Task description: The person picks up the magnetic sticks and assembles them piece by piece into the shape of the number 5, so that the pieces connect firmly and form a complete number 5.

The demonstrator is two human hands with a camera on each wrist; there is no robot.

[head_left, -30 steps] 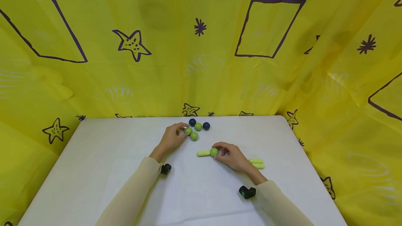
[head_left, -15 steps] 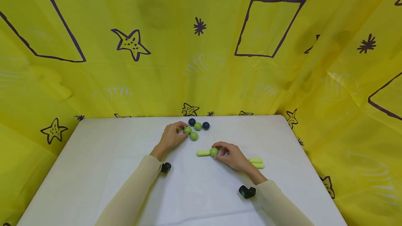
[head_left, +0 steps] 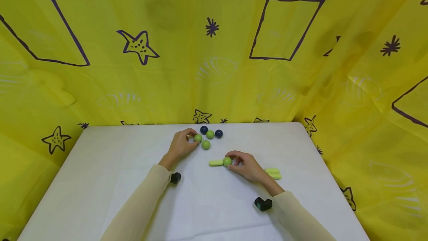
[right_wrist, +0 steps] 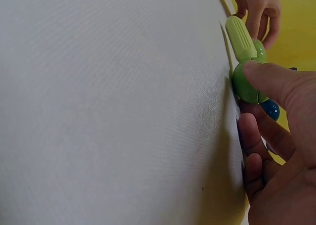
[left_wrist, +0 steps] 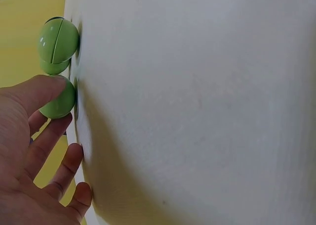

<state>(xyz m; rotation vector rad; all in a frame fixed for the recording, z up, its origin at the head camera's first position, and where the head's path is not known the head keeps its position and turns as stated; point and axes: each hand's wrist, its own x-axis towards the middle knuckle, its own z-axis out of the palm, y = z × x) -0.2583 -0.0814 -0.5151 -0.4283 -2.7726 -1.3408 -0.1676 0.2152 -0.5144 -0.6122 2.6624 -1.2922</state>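
My left hand (head_left: 181, 144) pinches a green ball (head_left: 198, 138) between thumb and forefinger, low over the white table. A second green ball (head_left: 205, 144) lies just right of it, with a seam showing on a green ball (left_wrist: 58, 41) in the left wrist view. Nearer the middle, my right hand (head_left: 246, 165) holds another green ball (head_left: 227, 161) by thumb and fingertips. A light green ribbed stick (head_left: 216, 163) points left from that ball, its end right against it; the right wrist view shows the stick's grooves (right_wrist: 240, 37).
Behind the hands a green ball (head_left: 210, 134) sits between two dark blue balls (head_left: 204, 129) (head_left: 219, 134). Two more light green sticks (head_left: 272, 173) lie side by side, partly behind the right forearm. A yellow patterned curtain (head_left: 174, 84) hangs along the table's far edge.
My left hand has drawn its green ball slightly left, widening the gap to the balls beside it. My right hand keeps its hold, with the ball and stick in the same place.
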